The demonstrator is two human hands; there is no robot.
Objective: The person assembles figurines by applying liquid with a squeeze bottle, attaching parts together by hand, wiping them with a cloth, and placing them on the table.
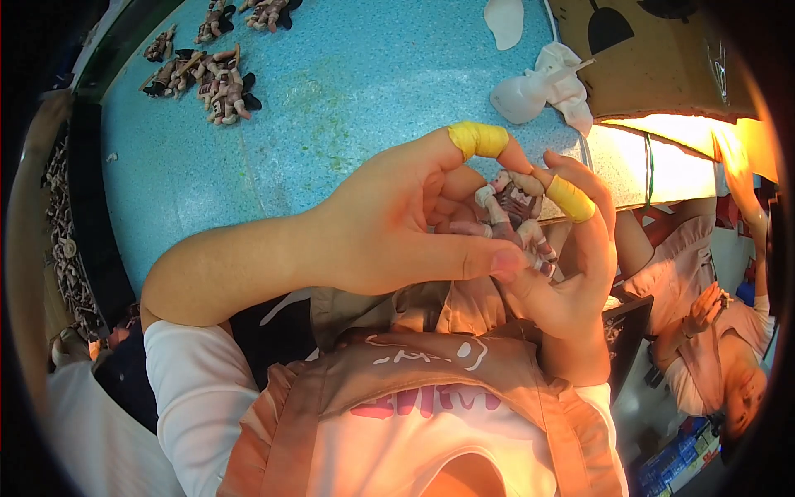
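Note:
A small painted figurine [515, 204] in brown and cream is held between my two hands, above the table's near edge. My left hand [397, 211] is closed around it from the left, the thumb stretched along its lower side and the index finger curved over the top. From the right, my right hand [580, 253] grips the same figurine with its fingertips. Yellow tape wraps an index finger on each hand. Part of the figurine is hidden behind my fingers.
Several similar figurines [217, 83] lie on the blue table [331, 91] at the far left. A white bottle [520, 98] with a cloth stands beside a cardboard box [654, 58] at the far right. Another person [704, 331] sits on the right. More small parts [66, 232] fill a tray at the left.

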